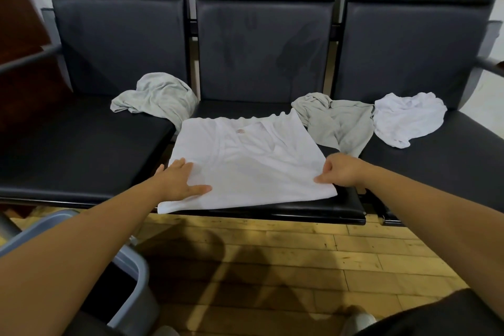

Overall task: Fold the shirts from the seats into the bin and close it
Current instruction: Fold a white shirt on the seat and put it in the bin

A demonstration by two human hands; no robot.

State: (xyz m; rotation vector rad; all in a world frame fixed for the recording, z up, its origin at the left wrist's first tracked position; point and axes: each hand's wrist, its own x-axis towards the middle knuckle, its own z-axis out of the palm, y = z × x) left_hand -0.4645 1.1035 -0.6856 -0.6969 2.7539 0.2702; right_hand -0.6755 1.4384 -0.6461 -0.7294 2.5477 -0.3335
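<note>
Black seats [81, 150]: the white shirt [251, 161] lies flat between my hands. My left hand [181, 179] presses it, fingers straight; my right hand [338, 173] pinches its right edge. Best practice: anchor with the left, carry the pinched edge across, corners aligned.

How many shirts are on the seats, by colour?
White: 2, the flat white shirt and the crumpled white shirt
Grey: 2, the left grey shirt and the right grey shirt
Total: 4
</note>
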